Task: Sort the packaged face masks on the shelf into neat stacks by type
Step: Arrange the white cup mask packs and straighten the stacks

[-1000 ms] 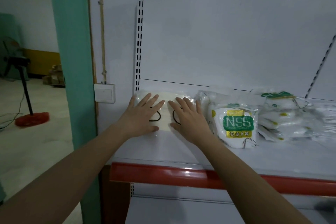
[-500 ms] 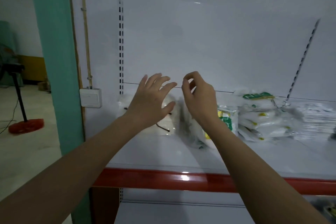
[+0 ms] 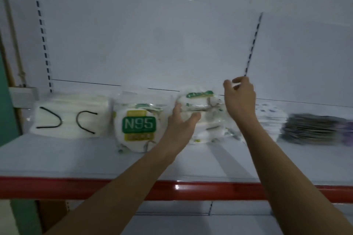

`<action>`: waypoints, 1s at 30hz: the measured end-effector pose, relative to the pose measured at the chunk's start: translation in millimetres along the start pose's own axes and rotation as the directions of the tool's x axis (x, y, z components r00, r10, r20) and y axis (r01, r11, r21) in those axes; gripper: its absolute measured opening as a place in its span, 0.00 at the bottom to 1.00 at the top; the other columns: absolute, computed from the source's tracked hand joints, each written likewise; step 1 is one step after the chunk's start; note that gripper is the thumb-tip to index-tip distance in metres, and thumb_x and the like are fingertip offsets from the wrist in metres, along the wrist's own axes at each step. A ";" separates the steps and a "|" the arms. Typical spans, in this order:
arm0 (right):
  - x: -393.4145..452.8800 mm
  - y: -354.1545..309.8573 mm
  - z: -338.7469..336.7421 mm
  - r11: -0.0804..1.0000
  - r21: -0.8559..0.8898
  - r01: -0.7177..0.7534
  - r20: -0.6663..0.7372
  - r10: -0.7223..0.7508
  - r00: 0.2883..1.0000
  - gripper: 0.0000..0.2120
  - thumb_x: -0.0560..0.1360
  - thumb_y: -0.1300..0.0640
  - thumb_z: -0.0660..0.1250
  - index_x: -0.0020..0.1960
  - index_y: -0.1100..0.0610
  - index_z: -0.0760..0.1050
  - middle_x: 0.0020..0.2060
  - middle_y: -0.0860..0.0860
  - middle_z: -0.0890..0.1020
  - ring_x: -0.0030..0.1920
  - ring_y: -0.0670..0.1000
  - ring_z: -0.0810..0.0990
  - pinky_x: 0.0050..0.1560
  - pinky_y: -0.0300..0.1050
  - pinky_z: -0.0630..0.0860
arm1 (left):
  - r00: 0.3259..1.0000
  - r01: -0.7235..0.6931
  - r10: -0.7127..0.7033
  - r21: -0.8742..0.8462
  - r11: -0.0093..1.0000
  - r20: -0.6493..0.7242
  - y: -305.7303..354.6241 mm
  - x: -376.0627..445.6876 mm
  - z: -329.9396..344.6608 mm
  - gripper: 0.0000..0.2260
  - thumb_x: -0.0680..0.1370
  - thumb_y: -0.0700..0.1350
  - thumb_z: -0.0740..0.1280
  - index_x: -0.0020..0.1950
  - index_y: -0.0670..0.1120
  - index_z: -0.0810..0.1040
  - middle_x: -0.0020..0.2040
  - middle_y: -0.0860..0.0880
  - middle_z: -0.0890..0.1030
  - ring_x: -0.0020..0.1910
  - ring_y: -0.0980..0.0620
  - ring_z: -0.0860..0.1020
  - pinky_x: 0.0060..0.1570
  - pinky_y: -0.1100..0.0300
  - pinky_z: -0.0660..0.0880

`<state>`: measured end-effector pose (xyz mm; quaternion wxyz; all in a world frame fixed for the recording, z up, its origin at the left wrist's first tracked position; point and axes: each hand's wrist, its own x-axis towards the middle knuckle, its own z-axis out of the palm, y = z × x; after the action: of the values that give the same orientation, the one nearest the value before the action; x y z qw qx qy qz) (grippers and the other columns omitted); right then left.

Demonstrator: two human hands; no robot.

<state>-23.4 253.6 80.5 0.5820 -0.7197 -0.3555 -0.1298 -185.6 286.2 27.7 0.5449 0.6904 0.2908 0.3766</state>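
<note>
My left hand (image 3: 180, 123) is against the left flank of the N95 heap (image 3: 203, 115), fingers loosely spread with the thumb lying on the packets' front; I can't tell if it truly grips them or only touches. My right hand (image 3: 239, 101) is raised at the heap's right side, thumb and fingertips drawn close together above the packets; whether they pinch a wrapper edge is lost in the blur. The heap sits between my two hands, toward the back of the shelf (image 3: 95, 160).

Just left of my left hand stands an upright N95 pack (image 3: 138, 127), label facing me. Farther left lies the white stack (image 3: 68, 116) with black ear loops. Right of my right hand lies a pale stack (image 3: 268, 118), then a dark stack (image 3: 313, 129), both smeared. The shelf's red lip (image 3: 200, 190) runs beneath my forearms.
</note>
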 end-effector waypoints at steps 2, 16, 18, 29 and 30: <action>-2.0 31.2 -0.6 0.994 -0.062 -0.092 0.159 0.101 0.982 0.27 0.78 0.38 0.59 0.68 0.55 0.67 0.67 0.59 0.71 0.66 0.62 0.71 0.65 0.57 0.69 | 0.990 0.004 0.006 0.073 0.997 -0.138 -7.8 6.6 29.7 0.33 0.81 0.57 0.63 0.81 0.53 0.50 0.78 0.47 0.58 0.76 0.46 0.61 0.68 0.52 0.62; 32.7 100.1 22.0 0.858 -0.053 -0.511 0.660 0.413 0.627 0.57 0.63 0.23 0.62 0.79 0.58 0.55 0.76 0.57 0.64 0.73 0.61 0.66 0.72 0.58 0.66 | 0.847 0.214 -0.285 -0.202 0.956 -0.450 -18.9 92.4 74.4 0.53 0.59 0.81 0.54 0.78 0.53 0.60 0.75 0.48 0.68 0.70 0.43 0.69 0.68 0.41 0.67; 34.9 104.6 22.7 0.783 -0.041 -0.621 0.720 0.454 0.525 0.61 0.53 0.22 0.65 0.78 0.54 0.60 0.74 0.55 0.68 0.70 0.60 0.71 0.68 0.60 0.70 | 0.844 0.231 -0.319 -0.245 0.942 -0.430 -17.3 96.2 74.8 0.48 0.65 0.77 0.58 0.78 0.50 0.61 0.72 0.47 0.69 0.68 0.43 0.71 0.67 0.43 0.69; 24.4 116.1 6.6 0.692 0.379 -0.615 0.677 0.246 0.694 0.41 0.60 0.44 0.77 0.69 0.49 0.67 0.60 0.53 0.80 0.56 0.58 0.82 0.55 0.65 0.80 | 0.918 -0.103 -0.026 -0.302 0.948 -0.395 -31.8 74.9 83.4 0.25 0.76 0.48 0.71 0.72 0.53 0.69 0.60 0.47 0.81 0.54 0.48 0.80 0.47 0.53 0.78; 28.2 114.3 1.0 0.687 0.460 -0.563 0.656 0.164 0.736 0.39 0.62 0.49 0.78 0.69 0.46 0.65 0.60 0.54 0.79 0.57 0.58 0.82 0.57 0.64 0.79 | 0.922 -0.199 0.061 -0.329 0.923 -0.383 -29.7 72.2 79.8 0.27 0.74 0.45 0.72 0.72 0.53 0.69 0.61 0.47 0.81 0.55 0.47 0.81 0.45 0.54 0.78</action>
<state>72.3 256.7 12.0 0.6692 -0.5431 -0.3747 0.3418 -79.0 309.4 3.7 0.5720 0.5140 0.2655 0.5814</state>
